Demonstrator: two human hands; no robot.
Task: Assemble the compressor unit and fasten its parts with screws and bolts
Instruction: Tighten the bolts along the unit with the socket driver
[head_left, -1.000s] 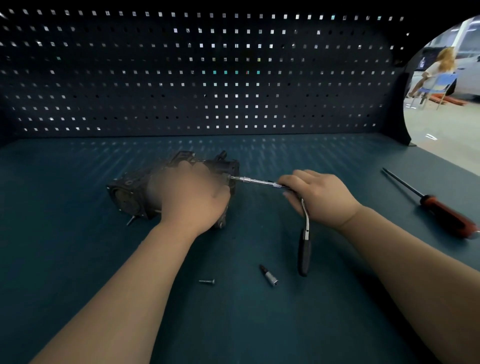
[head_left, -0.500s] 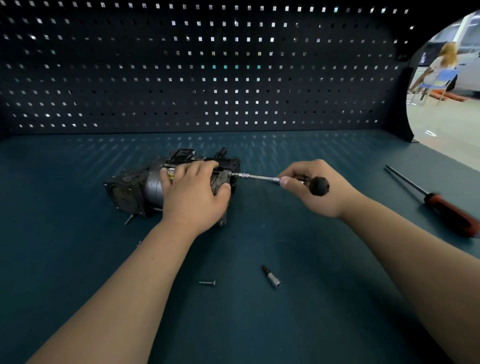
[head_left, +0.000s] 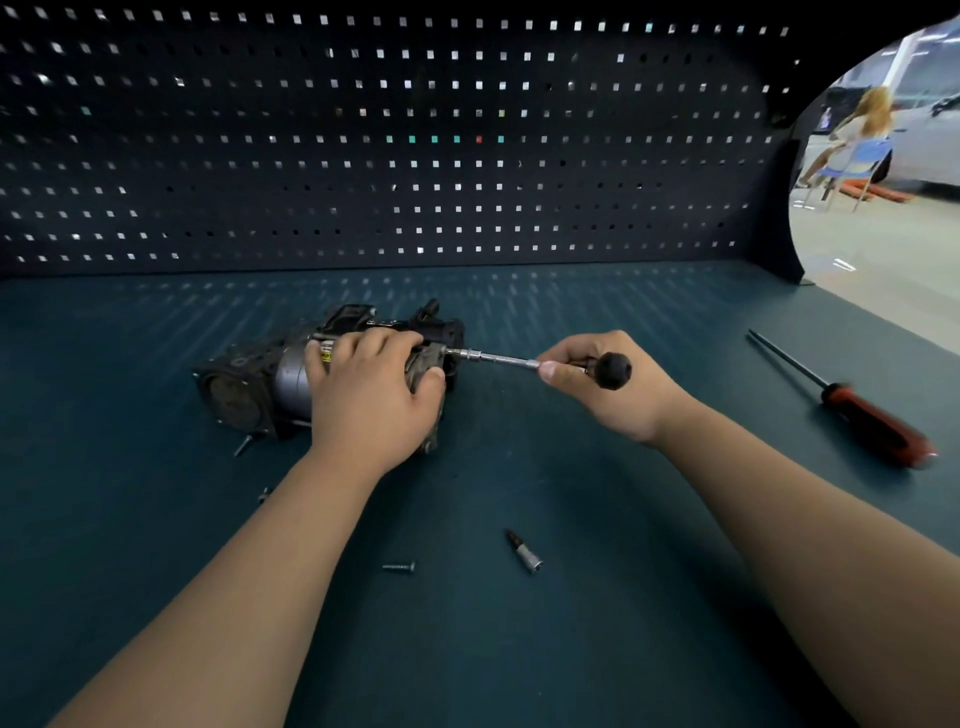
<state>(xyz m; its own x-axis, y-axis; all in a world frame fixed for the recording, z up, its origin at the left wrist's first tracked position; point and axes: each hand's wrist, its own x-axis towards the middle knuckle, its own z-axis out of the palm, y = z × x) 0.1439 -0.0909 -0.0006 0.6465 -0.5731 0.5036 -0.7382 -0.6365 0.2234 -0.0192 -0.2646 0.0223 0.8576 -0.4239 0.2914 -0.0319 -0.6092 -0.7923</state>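
Observation:
The compressor unit, dark with a silver cylinder, lies on its side at the middle left of the bench. My left hand grips it from above, fingers curled over its top. My right hand grips a ratchet wrench whose black handle end points toward the camera. Its silver extension bar runs left into the compressor's right end. A loose screw and a socket bit lie on the bench nearer to me.
A red-handled screwdriver lies at the right on the teal bench. A small bolt sticks out under the compressor's left end. A dark pegboard closes the back. A seated person is far off beyond the right edge.
The wrench handle swung up from hanging down toward me to pointing at the camera, my right hand turning with it. My left hand slid slightly, uncovering the silver cylinder.

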